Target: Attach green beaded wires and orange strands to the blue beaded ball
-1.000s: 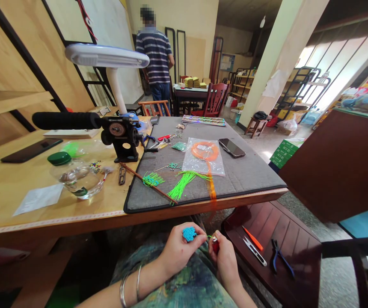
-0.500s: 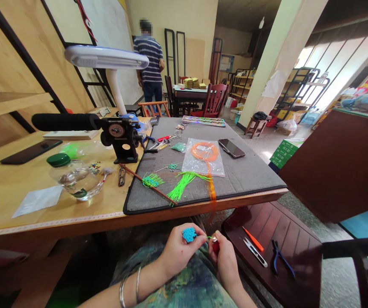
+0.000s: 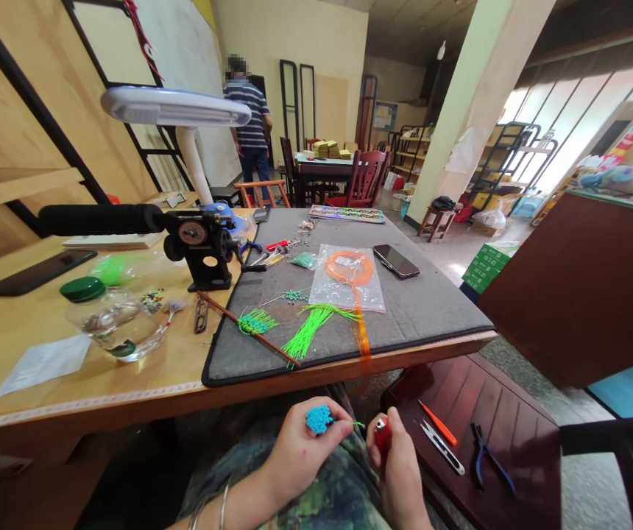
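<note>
Over my lap, my left hand [image 3: 306,440] is closed on a bunch of turquoise-tipped strands [image 3: 319,419]; a short green strand end [image 3: 358,424] sticks out past its fingertips toward the right. My right hand [image 3: 397,449] grips a red lighter [image 3: 382,436] with a metal top, its thumb near that top. A small gap separates the lighter from the green end, and no flame shows. On the grey mat [image 3: 421,309] ahead lie a bundle of bright green strands [image 3: 312,333] and a brown stick [image 3: 264,337] with beaded green strands [image 3: 257,321] tied on it.
Orange thread in a plastic bag [image 3: 344,291] hangs partly over the table edge. A phone [image 3: 397,260], a crank device [image 3: 206,250] and a lidded jar [image 3: 118,324] stand beyond. Pliers [image 3: 490,458], snips [image 3: 442,447] and an orange tool [image 3: 438,422] lie on the right-hand stool. A person [image 3: 249,121] stands behind.
My right hand has moved right and slightly down with the lighter, away from the green strand end. My left hand keeps its hold on the turquoise-tipped bunch. The whole view has shifted slightly.
</note>
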`<move>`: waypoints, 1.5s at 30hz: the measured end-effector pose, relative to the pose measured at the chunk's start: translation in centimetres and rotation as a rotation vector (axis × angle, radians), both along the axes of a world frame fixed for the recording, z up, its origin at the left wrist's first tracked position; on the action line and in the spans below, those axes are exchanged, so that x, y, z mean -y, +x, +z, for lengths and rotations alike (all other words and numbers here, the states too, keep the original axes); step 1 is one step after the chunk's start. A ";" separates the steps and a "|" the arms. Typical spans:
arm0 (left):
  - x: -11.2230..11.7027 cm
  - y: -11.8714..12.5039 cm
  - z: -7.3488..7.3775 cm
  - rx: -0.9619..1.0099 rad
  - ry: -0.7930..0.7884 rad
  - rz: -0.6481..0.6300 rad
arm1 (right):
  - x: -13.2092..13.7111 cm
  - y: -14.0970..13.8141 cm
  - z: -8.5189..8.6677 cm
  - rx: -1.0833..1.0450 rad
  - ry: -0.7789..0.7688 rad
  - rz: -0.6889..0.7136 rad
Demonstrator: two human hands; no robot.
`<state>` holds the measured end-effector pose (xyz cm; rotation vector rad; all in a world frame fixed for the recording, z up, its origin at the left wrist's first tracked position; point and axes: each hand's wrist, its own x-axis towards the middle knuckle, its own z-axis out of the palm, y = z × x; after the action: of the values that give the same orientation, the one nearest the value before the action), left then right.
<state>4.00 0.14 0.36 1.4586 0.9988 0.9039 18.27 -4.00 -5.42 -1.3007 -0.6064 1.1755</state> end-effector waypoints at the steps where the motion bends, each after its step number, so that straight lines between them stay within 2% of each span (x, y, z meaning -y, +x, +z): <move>1: 0.0 0.0 0.1 0.000 -0.003 0.004 | 0.0 0.2 -0.2 -0.024 -0.008 -0.010; 9: 0.0 -0.4 0.4 0.002 0.010 -0.010 | 0.2 1.2 -1.4 -0.109 -0.060 -0.060; 13: 0.1 -0.5 0.3 0.007 0.005 -0.012 | 0.4 1.6 -2.2 -0.073 -0.082 -0.062; 16: -0.1 -0.5 0.2 0.013 -0.025 -0.003 | 0.6 2.1 -2.2 0.030 -0.046 -0.103; 19: -0.2 -0.4 0.2 0.024 -0.026 0.006 | 0.5 3.4 -0.9 0.281 0.068 -0.213; 24: -0.3 -0.5 0.0 -0.004 0.053 0.044 | -1.5 8.0 4.0 0.983 0.299 -0.287; 28: -0.3 -0.7 -0.5 -0.038 0.161 0.058 | -5.5 11.8 7.4 1.505 0.427 -0.289; 32: -0.3 -0.8 -0.7 -0.041 0.249 0.058 | -10.7 14.5 8.7 1.769 0.423 -0.173; 35: -0.4 -0.8 -0.6 -0.043 0.266 0.068 | -13.1 15.5 9.1 1.801 0.422 -0.130; 37: -0.4 -0.7 -0.6 -0.046 0.270 0.083 | -12.9 15.0 9.3 1.789 0.428 -0.148; 39: -0.4 -0.7 -0.6 -0.059 0.283 0.098 | -11.0 13.3 9.4 1.723 0.473 -0.167; 41: -0.4 -0.8 -0.7 -0.082 0.308 0.098 | -7.9 10.7 9.2 1.522 0.593 -0.119; 43: -0.3 -0.9 -0.8 -0.111 0.340 0.080 | -4.6 7.8 8.7 1.312 0.660 0.102; 45: -0.3 -0.9 -0.7 -0.137 0.381 0.060 | -2.1 5.2 7.9 1.222 0.654 0.268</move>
<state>3.07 0.40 -0.37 1.8374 1.0122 1.0922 23.43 -1.89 2.52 -1.2535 -1.9017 0.1654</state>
